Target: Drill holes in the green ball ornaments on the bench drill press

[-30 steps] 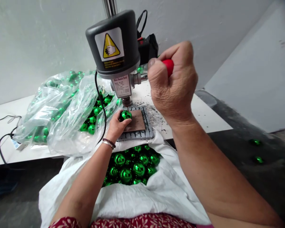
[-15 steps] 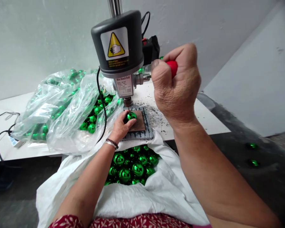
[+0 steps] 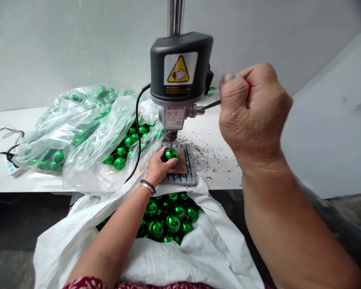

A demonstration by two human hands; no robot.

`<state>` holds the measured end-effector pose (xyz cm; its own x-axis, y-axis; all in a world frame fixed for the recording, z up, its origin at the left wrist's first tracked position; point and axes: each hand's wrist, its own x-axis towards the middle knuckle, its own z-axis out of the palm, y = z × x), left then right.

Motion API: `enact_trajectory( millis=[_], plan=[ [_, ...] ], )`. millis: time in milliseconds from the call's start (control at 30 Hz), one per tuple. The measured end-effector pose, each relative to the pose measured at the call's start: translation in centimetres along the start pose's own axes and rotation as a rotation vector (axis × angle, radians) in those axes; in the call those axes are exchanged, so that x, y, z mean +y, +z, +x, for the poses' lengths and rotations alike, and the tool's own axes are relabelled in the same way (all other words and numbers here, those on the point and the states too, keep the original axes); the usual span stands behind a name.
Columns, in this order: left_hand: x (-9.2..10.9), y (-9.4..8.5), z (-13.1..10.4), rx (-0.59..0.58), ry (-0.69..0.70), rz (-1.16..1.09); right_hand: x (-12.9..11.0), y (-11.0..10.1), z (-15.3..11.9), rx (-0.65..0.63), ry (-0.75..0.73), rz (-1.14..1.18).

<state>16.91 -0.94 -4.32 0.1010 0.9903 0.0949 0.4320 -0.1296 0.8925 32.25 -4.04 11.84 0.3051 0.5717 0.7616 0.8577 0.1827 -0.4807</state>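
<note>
Green ball (image 3: 172, 153) sits nearer the right edge of the brown board (image 3: 182, 162) than 1 s ago | left hand (image 3: 159, 165) — gripping that ball under the drill chuck (image 3: 171, 135), near the front edge of the desk (image 3: 224, 176) | right hand (image 3: 255, 114) — clenched round the red handle (image 3: 249, 88)

the left hand (image 3: 159, 166) holds a green ball (image 3: 171, 153) below the bench drill (image 3: 180, 68), right hand (image 3: 255, 114) around its red handle (image 3: 249, 89)

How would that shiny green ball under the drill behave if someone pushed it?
Being round, the shiny green ball would likely roll if the left hand let go. Its smooth, mirror-like surface may make it slippery.
</note>
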Motion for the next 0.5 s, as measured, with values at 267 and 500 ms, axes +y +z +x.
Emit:
enact_trajectory(
  millis=[267,500],
  plan=[
    [-0.6,0.1,0.0,0.003,0.096,0.044,-1.6,0.8,4.0,-0.048,0.117,-0.055],
    [-1.3,0.5,0.2,0.019,0.146,0.054,-0.8,1.3,6.7,-0.214,0.174,0.029]
  ],
)
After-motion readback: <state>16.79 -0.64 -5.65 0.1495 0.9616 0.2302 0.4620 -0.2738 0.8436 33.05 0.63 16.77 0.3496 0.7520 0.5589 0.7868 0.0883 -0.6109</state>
